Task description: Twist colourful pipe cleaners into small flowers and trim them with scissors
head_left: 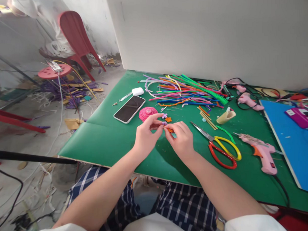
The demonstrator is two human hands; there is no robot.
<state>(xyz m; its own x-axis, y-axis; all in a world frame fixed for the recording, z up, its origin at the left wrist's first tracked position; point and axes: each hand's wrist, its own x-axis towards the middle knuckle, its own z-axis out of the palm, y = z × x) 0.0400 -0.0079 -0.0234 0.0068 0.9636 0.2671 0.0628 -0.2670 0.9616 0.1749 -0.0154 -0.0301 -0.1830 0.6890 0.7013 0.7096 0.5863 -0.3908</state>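
My left hand (148, 133) is closed in a pinch on a small purple pipe-cleaner flower (164, 123). The fingertips of my right hand (181, 139) meet it there, pinching at the flower's lower edge. A bit of orange pipe cleaner (170, 130) shows by my right fingers; whether it is held or lies behind them I cannot tell. Just beyond the hands, a finished-looking lilac flower (164, 116) and an orange flower (168, 119) lie on the green table (102, 134). Behind my left fingers sits a pink coiled disc (147, 114), partly covered.
Scissors (213, 144) and a pink glue gun (265, 151) lie to the right, before a blue board (291, 144). A phone (129, 109) and white case (137, 91) are left. Loose pipe cleaners (187, 91) spread across the back, near a beige cup (226, 116).
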